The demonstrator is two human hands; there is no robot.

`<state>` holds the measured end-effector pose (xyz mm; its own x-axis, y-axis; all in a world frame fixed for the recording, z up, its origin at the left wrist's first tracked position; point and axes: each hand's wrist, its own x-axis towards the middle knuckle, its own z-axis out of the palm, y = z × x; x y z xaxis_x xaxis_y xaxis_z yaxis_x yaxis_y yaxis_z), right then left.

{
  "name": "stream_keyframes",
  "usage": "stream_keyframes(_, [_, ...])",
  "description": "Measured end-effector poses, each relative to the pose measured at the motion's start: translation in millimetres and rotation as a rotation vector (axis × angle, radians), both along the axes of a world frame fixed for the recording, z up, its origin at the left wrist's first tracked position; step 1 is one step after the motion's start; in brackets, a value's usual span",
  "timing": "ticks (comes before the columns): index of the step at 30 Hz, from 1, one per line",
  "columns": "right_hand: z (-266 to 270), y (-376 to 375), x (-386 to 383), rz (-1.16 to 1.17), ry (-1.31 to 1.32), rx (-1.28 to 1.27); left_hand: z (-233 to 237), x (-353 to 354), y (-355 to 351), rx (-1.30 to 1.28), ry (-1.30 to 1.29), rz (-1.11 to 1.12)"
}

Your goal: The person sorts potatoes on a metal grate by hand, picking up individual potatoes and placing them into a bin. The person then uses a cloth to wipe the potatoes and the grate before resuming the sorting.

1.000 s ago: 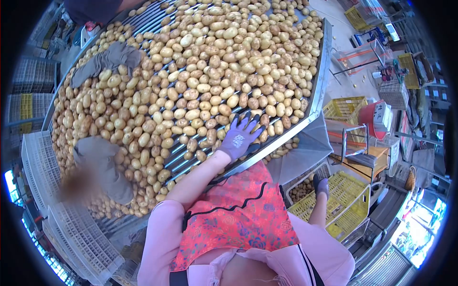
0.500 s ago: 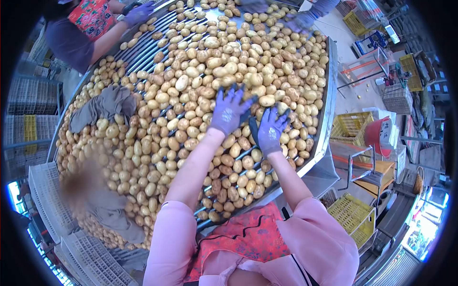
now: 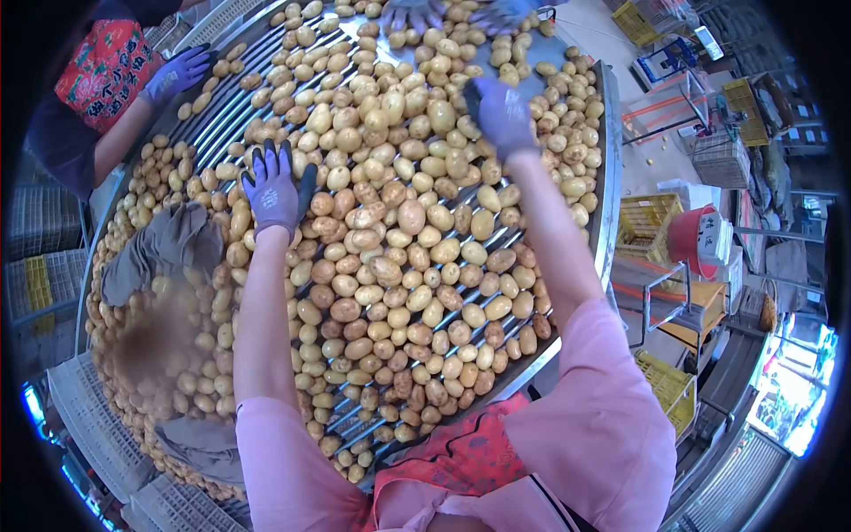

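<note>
Many potatoes [image 3: 390, 270] cover a roller table [image 3: 232, 115] with metal bars. My left hand [image 3: 273, 188], in a purple and black glove, lies palm down on potatoes left of the middle, fingers spread. Farther up and to the right, my right hand [image 3: 503, 115], gloved alike, reaches over potatoes near a bare metal patch; its fingers point away and are partly blurred and hidden, so what they hold, if anything, does not show.
Two grey cloths [image 3: 164, 253] [image 3: 202, 448] lie on the left potatoes. A co-worker's gloved hand [image 3: 177, 75] rests at the upper left rim; other gloved hands [image 3: 413, 13] work at the top. Crates [image 3: 667, 390] and a red basin [image 3: 696, 241] stand right.
My left hand has moved left across the potatoes, and my right hand has moved up and away. Potatoes have shifted toward my side. The co-worker's hand at the upper left has moved left and down.
</note>
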<state>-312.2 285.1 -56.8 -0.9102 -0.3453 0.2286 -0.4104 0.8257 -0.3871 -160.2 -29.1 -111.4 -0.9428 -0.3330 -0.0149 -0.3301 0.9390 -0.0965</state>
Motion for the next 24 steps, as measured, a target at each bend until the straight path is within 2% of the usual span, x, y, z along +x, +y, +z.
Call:
stream_keyframes(1, [-21, 9, -25, -0.06, -0.002, 0.24, -6, 8, 2, -0.04, 0.007, -0.023])
stream_keyframes(2, [-44, 14, -45, -0.066, -0.212, 0.464, -7, 14, 3, -0.085, 0.019, -0.045])
stream_keyframes(3, [-45, 17, -51, 0.004, -0.25, 0.482, -4, 20, 8, -0.087, -0.037, -0.05])
stream_keyframes(4, [-50, 17, -60, 0.023, -0.356, 0.401, -4, 30, 13, -0.068, 0.01, -0.085])
stream_keyframes(6, [-80, 22, -92, 0.119, -0.398, 0.365, -7, 58, 26, -0.059, 0.042, -0.097])
stream_keyframes(9, [-74, 9, -76, 0.097, -0.35, 0.418, 20, 101, 63, 0.028, 0.114, -0.196])
stream_keyframes(11, [-85, 12, -68, 0.076, -0.211, 0.404, 30, 129, 84, 0.258, -0.113, -0.191])
stream_keyframes(12, [-87, 11, -58, 0.083, -0.206, 0.399, 30, 149, 102, 0.169, -0.013, -0.199])
stream_keyframes(14, [-79, 17, -28, 0.289, -0.165, -0.485, 16, 183, 112, 0.164, -0.066, -0.258])
stream_keyframes(16, [-45, 13, 21, 0.449, -0.49, -1.032, 5, 208, 128, 0.186, -0.045, -0.367])
stream_keyframes(19, [-4, 19, 97, 0.481, -0.877, -1.413, 8, 222, 154, 0.292, -0.228, -0.26])
stream_keyframes(20, [0, 25, 113, 0.517, -0.952, -1.505, 12, 221, 156, 0.284, -0.231, -0.274])
stream_keyframes(22, [2, 44, 143, 0.465, -1.0, -1.624, 21, 226, 162, 0.269, -0.076, -0.34])
stream_keyframes(23, [4, 61, 159, 0.418, -1.08, -1.69, 27, 232, 163, 0.293, -0.207, -0.356])
stream_keyframes(24, [3, 91, 178, 0.276, -0.99, -1.478, 30, 243, 169, 0.296, -0.221, -0.358])
